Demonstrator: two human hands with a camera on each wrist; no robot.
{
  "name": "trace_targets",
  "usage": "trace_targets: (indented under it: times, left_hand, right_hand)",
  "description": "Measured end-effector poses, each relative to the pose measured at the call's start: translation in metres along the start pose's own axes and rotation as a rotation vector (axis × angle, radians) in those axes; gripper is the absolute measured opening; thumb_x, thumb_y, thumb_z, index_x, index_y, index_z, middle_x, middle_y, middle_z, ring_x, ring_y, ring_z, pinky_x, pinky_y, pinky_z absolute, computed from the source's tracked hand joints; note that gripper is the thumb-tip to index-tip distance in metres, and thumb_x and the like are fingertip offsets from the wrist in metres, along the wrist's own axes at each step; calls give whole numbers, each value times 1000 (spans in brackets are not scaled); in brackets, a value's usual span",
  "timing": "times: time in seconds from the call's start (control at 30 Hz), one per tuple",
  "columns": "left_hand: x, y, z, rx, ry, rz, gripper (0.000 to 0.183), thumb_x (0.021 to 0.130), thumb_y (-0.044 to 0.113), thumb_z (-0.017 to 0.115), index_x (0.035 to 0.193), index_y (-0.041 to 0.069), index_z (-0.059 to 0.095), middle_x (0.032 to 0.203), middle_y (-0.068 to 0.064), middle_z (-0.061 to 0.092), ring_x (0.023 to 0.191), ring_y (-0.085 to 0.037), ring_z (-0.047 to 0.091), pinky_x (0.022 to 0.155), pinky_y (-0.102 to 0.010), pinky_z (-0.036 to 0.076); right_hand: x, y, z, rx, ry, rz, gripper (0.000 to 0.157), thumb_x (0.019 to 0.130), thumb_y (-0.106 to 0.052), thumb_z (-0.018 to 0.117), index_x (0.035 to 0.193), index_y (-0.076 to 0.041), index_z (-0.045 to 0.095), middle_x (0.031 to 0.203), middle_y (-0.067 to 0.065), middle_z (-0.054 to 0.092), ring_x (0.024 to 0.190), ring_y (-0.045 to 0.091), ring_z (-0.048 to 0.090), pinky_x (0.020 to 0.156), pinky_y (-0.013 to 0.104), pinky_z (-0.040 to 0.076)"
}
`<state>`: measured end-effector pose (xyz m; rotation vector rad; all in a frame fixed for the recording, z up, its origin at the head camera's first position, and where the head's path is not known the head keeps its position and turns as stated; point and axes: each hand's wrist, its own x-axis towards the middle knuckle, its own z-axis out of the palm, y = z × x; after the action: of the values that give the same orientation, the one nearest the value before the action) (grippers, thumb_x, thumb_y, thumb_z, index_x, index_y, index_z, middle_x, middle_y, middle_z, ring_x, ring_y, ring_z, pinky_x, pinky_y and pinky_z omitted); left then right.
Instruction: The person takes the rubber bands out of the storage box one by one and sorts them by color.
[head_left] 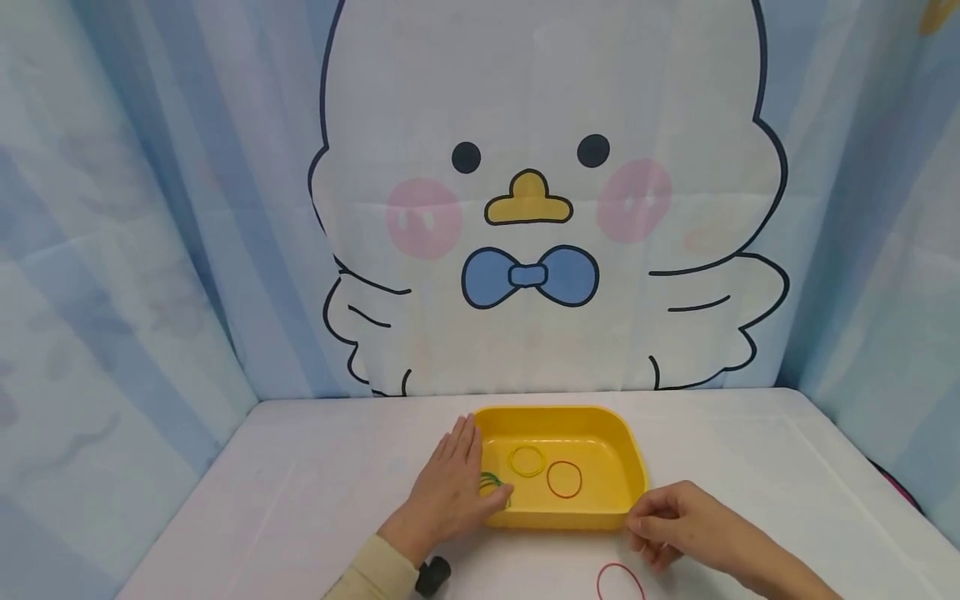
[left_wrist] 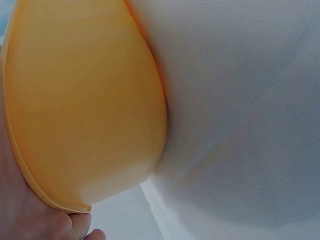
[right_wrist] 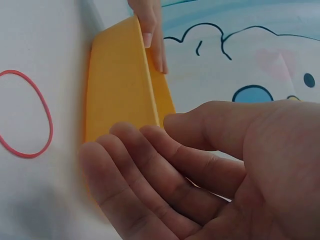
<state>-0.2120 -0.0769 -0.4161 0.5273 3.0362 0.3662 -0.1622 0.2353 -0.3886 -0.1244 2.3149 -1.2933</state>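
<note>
A shallow yellow tray (head_left: pixel 557 521) stands on the white table. My left hand (head_left: pixel 448 479) rests along its left rim, fingers straight, with the thumb over the front left corner. Beside that thumb, inside the tray, lie green rubber bands (head_left: pixel 490 477), partly hidden by the hand. A yellow rubber band (head_left: pixel 527 476) and a red rubber band (head_left: pixel 548 477) lie farther right on the tray floor. My right hand (head_left: pixel 686 525) hovers by the front right corner, fingers loosely bent, with nothing visible between thumb and forefinger. Another red rubber band (right_wrist: pixel 49 115) lies on the table near it.
A small black object (head_left: pixel 432 576) sits by my left wrist at the near side. Behind the table (head_left: pixel 337 475) hangs a curtain (head_left: pixel 525 350) printed with a white cartoon bird, and more patterned cloth closes both sides.
</note>
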Motion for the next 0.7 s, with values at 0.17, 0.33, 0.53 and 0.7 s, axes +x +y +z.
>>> trace_targets:
  times: [0.17, 0.33, 0.53, 0.7]
  left_hand:
    - [1, -1, -1, -3, -6, -8, 97, 92, 64, 48, 158, 0, 14, 168, -14, 8, 156, -29, 10, 126, -47, 17]
    - [2, -2, 0, -7, -14, -10, 97, 92, 64, 48, 158, 0, 14, 168, -14, 8, 156, -29, 10, 126, -47, 17]
    - [1, -1, 1, -6, -19, -8, 97, 93, 64, 48, 157, -1, 15, 167, -15, 8, 156, -29, 10, 126, -47, 17]
    - [1, -1, 0, 1, -12, -7, 97, 93, 64, 47, 157, -1, 15, 167, -15, 8, 156, -29, 10, 126, -46, 18]
  right_hand:
    - [4, -13, -5, 14, -1, -63, 25, 97, -21, 63, 106, 2, 67, 84, 8, 69, 73, 19, 64, 72, 34, 62]
    - [15, -27, -6, 48, 42, -99, 33, 96, -24, 65, 112, 5, 65, 89, 10, 70, 78, 20, 67, 74, 35, 63]
    - [29, -39, -6, 76, 71, -93, 35, 96, -26, 65, 113, 5, 65, 94, 14, 70, 79, 20, 67, 77, 34, 62]
    - [42, -42, -6, 108, 73, -110, 34, 97, -22, 63, 113, 8, 63, 96, 17, 70, 79, 19, 68, 77, 34, 62]
